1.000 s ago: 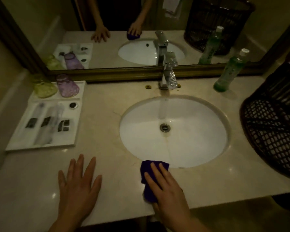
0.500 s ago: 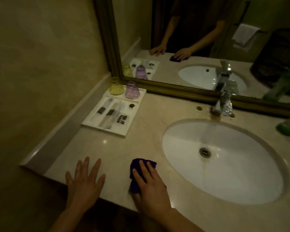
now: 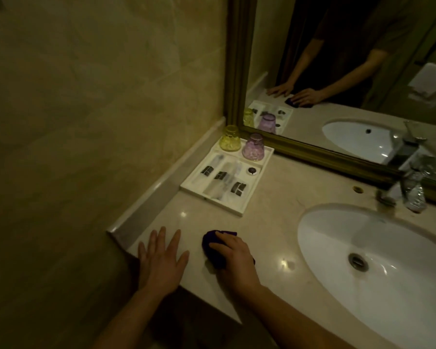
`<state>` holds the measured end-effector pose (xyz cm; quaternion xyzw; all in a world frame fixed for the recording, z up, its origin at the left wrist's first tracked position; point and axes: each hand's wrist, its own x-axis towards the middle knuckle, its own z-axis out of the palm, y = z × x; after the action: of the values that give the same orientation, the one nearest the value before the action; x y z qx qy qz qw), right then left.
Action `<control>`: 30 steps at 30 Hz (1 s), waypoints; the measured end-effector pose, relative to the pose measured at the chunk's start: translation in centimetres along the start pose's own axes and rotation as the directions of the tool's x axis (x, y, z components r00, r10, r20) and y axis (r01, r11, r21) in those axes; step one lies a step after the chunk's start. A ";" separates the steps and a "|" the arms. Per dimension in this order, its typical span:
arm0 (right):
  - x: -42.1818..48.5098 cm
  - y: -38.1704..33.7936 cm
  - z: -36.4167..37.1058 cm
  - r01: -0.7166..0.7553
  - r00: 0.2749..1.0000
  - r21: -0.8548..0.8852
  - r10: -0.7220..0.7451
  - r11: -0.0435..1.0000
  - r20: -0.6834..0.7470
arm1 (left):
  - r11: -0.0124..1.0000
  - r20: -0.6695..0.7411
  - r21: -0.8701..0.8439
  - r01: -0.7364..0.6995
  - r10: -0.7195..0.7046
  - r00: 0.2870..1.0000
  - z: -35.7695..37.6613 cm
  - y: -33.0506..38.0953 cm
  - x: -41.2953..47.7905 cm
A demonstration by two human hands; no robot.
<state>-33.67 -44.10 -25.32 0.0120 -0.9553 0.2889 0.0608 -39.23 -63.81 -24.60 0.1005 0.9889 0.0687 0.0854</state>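
A dark purple cloth (image 3: 212,244) lies bunched on the beige marble countertop (image 3: 275,210), near its front edge and left of the sink. My right hand (image 3: 234,260) sits on top of the cloth with its fingers curled over it, hiding most of it. Just to the left, my left hand (image 3: 161,258) rests flat on the counter with fingers spread and holds nothing. The two hands are a short gap apart.
A white oval sink (image 3: 388,248) with a chrome faucet (image 3: 410,187) fills the right. A white tray (image 3: 239,210) of wrapped toiletries stands at the back left, with a yellow glass (image 3: 230,138) and a purple glass (image 3: 253,147) upside down. A gold-framed mirror (image 3: 337,71) backs the counter; a tiled wall closes the left.
My right hand has slid the cloth leftward along the counter's front edge, away from the sink, and its fingers have curled. My view has swung left. The left hand stays flat.
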 end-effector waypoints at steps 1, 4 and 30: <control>1.0 -0.3 0.2 0.027 1.000 -0.004 -0.027 1.000 0.007 | 1.000 -0.001 0.006 0.009 -0.009 1.000 0.1 0.2 0.2; 4.0 -0.8 1.2 0.132 0.991 0.002 -0.131 0.991 -0.036 | 0.999 -0.017 0.016 0.042 -0.042 0.999 0.3 0.6 0.9; 11.3 -3.6 0.5 0.273 0.939 -0.077 -0.248 0.959 0.239 | 0.996 -0.078 0.005 0.094 -0.093 0.993 0.0 0.4 2.9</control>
<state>-44.73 -47.19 -22.34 0.1679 -0.9603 0.2226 -0.0104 -41.94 -62.79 -24.98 0.0518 0.9954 0.0641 0.0495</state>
